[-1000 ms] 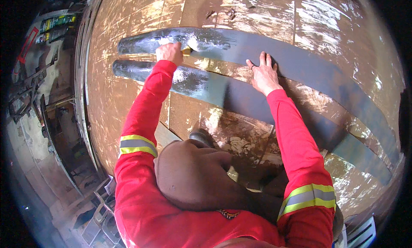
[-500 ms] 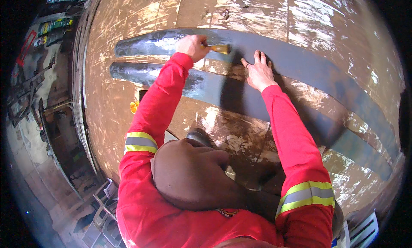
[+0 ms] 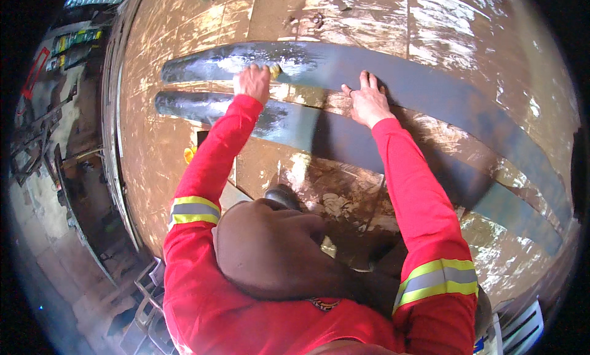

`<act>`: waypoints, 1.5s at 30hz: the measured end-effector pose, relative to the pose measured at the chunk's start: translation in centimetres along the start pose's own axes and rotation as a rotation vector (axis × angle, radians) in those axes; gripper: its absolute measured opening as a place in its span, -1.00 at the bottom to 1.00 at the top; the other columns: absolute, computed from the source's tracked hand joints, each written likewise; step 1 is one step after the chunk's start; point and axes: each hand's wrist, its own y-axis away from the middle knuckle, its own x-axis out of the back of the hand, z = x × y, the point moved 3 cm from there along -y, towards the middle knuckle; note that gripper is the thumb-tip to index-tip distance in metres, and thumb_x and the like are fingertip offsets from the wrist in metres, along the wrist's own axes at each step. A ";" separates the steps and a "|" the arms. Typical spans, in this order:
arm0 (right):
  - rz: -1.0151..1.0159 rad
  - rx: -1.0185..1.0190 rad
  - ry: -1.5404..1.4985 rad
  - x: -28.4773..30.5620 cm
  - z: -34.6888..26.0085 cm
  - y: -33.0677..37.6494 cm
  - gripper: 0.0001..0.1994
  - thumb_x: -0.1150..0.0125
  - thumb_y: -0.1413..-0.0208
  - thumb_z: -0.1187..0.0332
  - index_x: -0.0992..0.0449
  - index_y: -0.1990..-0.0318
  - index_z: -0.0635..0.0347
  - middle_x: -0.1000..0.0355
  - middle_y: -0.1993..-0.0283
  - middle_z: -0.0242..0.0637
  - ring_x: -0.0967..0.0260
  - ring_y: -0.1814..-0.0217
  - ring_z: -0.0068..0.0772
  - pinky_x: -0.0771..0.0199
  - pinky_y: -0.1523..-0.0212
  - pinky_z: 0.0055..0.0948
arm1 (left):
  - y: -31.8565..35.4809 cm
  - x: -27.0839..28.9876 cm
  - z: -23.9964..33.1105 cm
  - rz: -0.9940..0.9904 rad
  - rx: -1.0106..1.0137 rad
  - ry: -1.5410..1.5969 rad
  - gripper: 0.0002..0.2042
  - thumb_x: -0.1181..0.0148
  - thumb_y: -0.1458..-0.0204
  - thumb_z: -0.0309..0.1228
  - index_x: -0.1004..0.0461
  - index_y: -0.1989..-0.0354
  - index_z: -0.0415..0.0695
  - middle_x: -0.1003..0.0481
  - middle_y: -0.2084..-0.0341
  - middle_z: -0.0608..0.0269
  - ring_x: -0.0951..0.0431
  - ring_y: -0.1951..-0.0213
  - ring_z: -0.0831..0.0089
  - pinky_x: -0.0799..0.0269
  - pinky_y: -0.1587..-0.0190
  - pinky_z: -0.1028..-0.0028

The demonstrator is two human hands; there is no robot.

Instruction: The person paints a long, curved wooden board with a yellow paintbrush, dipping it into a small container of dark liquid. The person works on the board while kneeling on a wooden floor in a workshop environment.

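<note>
My left hand (image 3: 252,83) is closed round a paintbrush (image 3: 275,71), of which only a small yellowish end shows past the fingers. It is over the near edge of the far long grey strip (image 3: 405,78). That strip is shiny and dark at its left part, dull grey to the right. My right hand (image 3: 369,102) rests with fingers spread on the same strip's near edge, holding nothing. A ring shows on one finger. A second grey strip (image 3: 344,137) lies nearer me, alongside the first, and is also shiny at its left end.
Both strips lie on a brown, white-smeared board surface (image 3: 203,23). Near my left forearm is a small yellow-orange thing (image 3: 189,155). A dark boot (image 3: 283,195) shows beside my knee. A metal-framed chair (image 3: 144,300) stands lower left, a white slatted seat (image 3: 521,330) lower right.
My left hand has drawn the brush leftward and slightly nearer along the far strip, and more of the brush is now hidden. The shiny area there shows more plainly. My right hand has hardly moved.
</note>
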 end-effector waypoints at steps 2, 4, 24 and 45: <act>0.023 0.003 0.023 -0.4 0.1 -0.1 -0.52 -0.12 -0.01 0.25 -0.36 -0.16 -0.32 0.11 -0.35 0.05 0.18 -0.40 0.13 -0.10 -0.22 0.20 | 0.9 1.6 1.3 0.036 -0.023 0.167 -0.89 -0.17 0.11 -0.33 -0.46 0.41 -0.03 -0.49 0.49 0.16 -0.55 0.39 0.15 -0.43 0.44 0.17; 0.068 0.010 -0.013 -0.4 0.3 -0.1 -0.62 -0.07 -0.07 0.24 -0.43 -0.09 -0.29 0.09 -0.34 0.04 0.19 -0.40 0.13 -0.08 -0.22 0.23 | 0.5 5.0 0.6 0.111 0.052 0.380 -0.87 -0.20 0.11 -0.29 -0.44 0.50 -0.04 -0.47 0.57 0.20 -0.53 0.45 0.15 -0.40 0.47 0.17; -0.016 0.042 -0.074 0.1 1.1 0.0 -0.51 -0.22 0.12 0.26 -0.46 -0.08 -0.23 0.18 -0.38 0.02 0.24 -0.42 0.11 -0.06 -0.26 0.17 | -0.6 0.2 -1.8 -0.203 0.234 0.210 -0.80 -0.12 0.09 -0.20 -0.54 0.35 0.02 -0.56 0.42 0.07 -0.59 0.31 0.07 -0.48 0.28 0.15; -0.066 0.029 -0.061 0.2 0.9 -0.2 -0.45 -0.29 0.15 0.21 -0.42 -0.12 -0.26 0.18 -0.39 0.01 0.23 -0.42 0.14 -0.09 -0.26 0.15 | -3.4 3.6 -3.3 -0.005 0.157 0.569 -0.61 -0.28 0.19 0.07 -0.57 0.43 -0.02 -0.54 0.54 0.10 -0.57 0.42 0.13 -0.45 0.37 0.26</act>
